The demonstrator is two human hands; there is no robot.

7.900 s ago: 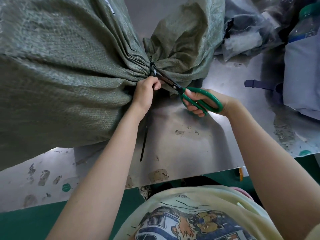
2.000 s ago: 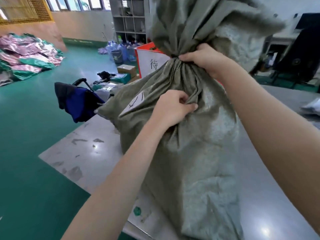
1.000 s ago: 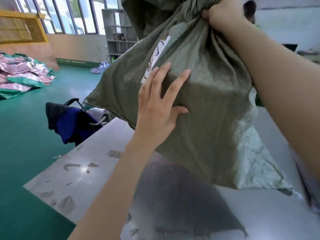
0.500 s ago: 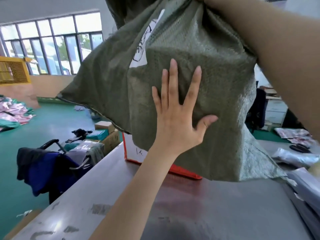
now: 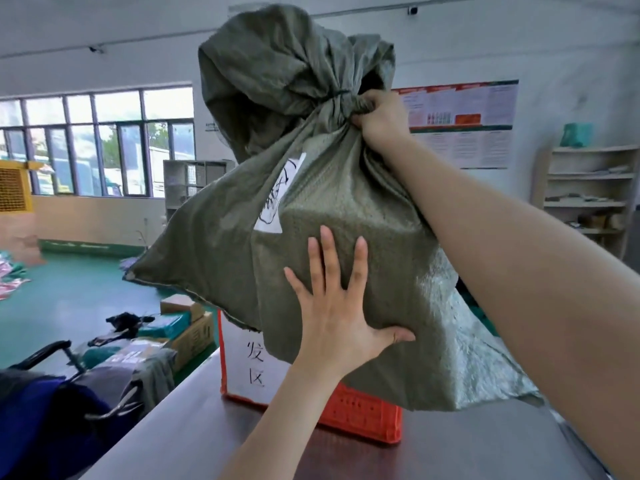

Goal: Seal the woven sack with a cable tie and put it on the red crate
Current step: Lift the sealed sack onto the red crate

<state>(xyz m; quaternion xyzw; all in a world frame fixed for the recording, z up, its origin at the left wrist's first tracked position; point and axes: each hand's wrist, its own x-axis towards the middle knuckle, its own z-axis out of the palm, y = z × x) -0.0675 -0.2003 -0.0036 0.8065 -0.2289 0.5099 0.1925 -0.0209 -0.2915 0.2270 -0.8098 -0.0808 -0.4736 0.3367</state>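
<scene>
The grey-green woven sack [image 5: 346,209] stands upright over the red crate [image 5: 360,415], hiding the crate's top. Its neck is cinched tight; the cable tie itself is too small to make out. A white label [image 5: 278,195] with black scribbles is on its front. My right hand [image 5: 379,119] is closed around the gathered neck. My left hand [image 5: 337,313] lies flat against the sack's lower front with fingers spread. The crate sits on the grey metal table [image 5: 214,434] and carries a white sign [image 5: 251,365] with black characters.
A cart [image 5: 69,393] with blue and grey cloth stands at the table's left edge. Cardboard boxes [image 5: 188,327] lie on the green floor [image 5: 76,299] behind it. Open shelves [image 5: 588,199] stand against the right wall, windows [image 5: 97,143] on the left.
The sack has come down from high in view onto the red crate and now stands upright. My left palm stays pressed on its front; my right hand still holds the neck.
</scene>
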